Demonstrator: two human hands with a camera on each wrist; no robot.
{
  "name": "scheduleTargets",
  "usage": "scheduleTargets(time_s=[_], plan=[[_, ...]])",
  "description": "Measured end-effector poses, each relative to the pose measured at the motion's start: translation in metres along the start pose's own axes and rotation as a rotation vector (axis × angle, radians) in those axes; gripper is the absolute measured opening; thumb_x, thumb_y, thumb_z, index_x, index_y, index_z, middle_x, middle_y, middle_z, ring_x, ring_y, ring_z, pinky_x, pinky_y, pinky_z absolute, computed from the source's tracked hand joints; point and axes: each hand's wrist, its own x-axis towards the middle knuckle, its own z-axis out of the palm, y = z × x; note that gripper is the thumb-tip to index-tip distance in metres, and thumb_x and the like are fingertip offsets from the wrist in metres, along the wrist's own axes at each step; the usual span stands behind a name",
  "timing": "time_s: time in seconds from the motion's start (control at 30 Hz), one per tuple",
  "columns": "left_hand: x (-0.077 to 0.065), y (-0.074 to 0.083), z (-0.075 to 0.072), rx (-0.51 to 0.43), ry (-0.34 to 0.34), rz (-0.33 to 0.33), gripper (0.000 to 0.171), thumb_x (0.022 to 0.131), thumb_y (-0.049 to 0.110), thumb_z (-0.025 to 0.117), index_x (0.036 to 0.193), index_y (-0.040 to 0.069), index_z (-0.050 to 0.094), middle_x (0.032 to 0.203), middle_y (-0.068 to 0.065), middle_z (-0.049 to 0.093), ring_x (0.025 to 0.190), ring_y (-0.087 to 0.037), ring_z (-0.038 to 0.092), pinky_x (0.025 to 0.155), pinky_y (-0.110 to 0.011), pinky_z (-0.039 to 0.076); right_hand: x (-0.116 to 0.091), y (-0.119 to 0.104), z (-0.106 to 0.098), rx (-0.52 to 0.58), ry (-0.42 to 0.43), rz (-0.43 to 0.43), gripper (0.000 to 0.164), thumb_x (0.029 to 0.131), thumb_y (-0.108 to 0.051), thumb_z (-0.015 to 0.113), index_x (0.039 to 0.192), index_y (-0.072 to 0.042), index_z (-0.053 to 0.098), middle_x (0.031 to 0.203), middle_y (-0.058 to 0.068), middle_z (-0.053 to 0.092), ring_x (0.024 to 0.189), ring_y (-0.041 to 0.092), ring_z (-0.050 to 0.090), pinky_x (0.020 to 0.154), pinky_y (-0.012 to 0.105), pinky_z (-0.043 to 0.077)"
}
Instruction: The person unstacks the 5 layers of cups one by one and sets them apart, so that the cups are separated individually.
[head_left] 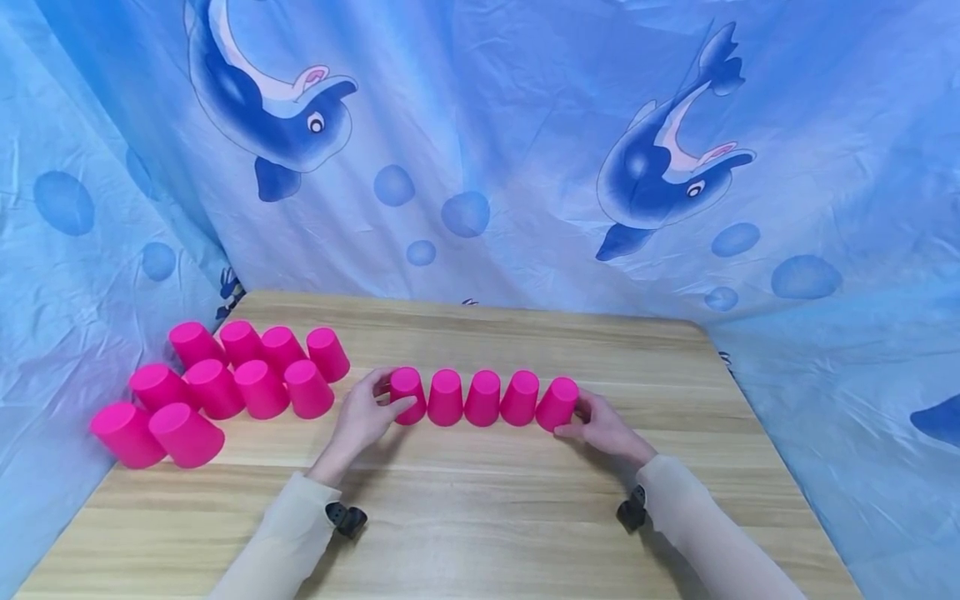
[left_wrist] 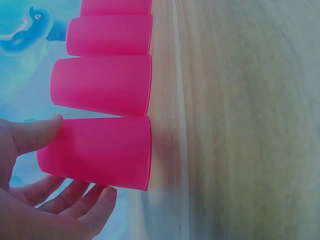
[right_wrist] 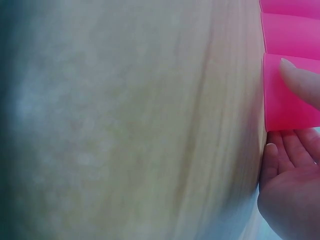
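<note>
Several pink cups stand upside down in a straight row across the middle of the table. My left hand (head_left: 367, 412) holds the cup at the left end (head_left: 407, 398), thumb on its near side and fingers along its outer side. At the opposite end, my right hand (head_left: 602, 423) grips the last cup (head_left: 558, 404), its thumb low on the near face. Between them stand the inner cups (head_left: 482, 398), side by side. In the left wrist view the held cup (left_wrist: 100, 152) sits close against its neighbour (left_wrist: 102, 85); the right wrist view shows the right thumb (right_wrist: 300, 82) across the pink wall.
A group of more upturned pink cups (head_left: 262, 390) stands at the table's left, in staggered rows. The wooden table (head_left: 487, 508) meets a blue dolphin-print curtain (head_left: 510, 125) at its back and sides. Each wrist carries a small black camera (head_left: 347, 520).
</note>
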Motion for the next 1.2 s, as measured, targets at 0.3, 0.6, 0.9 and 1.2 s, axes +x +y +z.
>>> scheduleTargets(time_s=[0.3, 0.6, 0.9, 1.2], plan=[[0.000, -0.003, -0.001, -0.006, 0.001, -0.004, 0.059, 0.082, 0.014, 0.076, 0.134, 0.005, 0.050, 0.125, -0.019, 0.056, 0.112, -0.035, 0.056, 0.089, -0.043, 0.049, -0.004, -0.008, -0.001, 0.008, -0.003, 0.002, 0.056, 0.081, -0.001, 0.075, 0.131, -0.007, 0.053, 0.117, 0.005, 0.062, 0.117, 0.031, 0.052, 0.103, 0.055, 0.033], [-0.012, -0.005, -0.017, 0.023, 0.021, 0.036, 0.058, 0.083, 0.015, 0.076, 0.134, 0.004, 0.050, 0.123, -0.018, 0.057, 0.112, -0.034, 0.056, 0.089, -0.043, 0.049, -0.001, -0.002, 0.000, -0.001, -0.005, 0.001, 0.056, 0.080, -0.002, 0.075, 0.131, -0.009, 0.053, 0.117, 0.004, 0.062, 0.117, 0.029, 0.053, 0.103, 0.053, 0.033], [-0.037, -0.010, -0.046, 0.125, 0.018, 0.064, 0.061, 0.081, 0.029, 0.078, 0.130, 0.004, 0.054, 0.118, -0.015, 0.061, 0.105, -0.033, 0.059, 0.087, -0.046, 0.050, 0.012, 0.031, -0.001, 0.004, -0.010, -0.050, 0.060, 0.080, -0.007, 0.077, 0.134, -0.007, 0.050, 0.120, 0.006, 0.061, 0.116, 0.028, 0.053, 0.104, 0.050, 0.034], [-0.057, -0.020, -0.070, 0.115, 0.091, 0.034, 0.064, 0.079, 0.040, 0.077, 0.127, 0.004, 0.052, 0.118, -0.016, 0.059, 0.106, -0.034, 0.060, 0.085, -0.040, 0.051, 0.011, 0.029, 0.000, -0.031, 0.005, -0.003, 0.060, 0.078, -0.010, 0.079, 0.131, -0.014, 0.053, 0.118, 0.000, 0.062, 0.115, 0.023, 0.054, 0.103, 0.046, 0.036]])
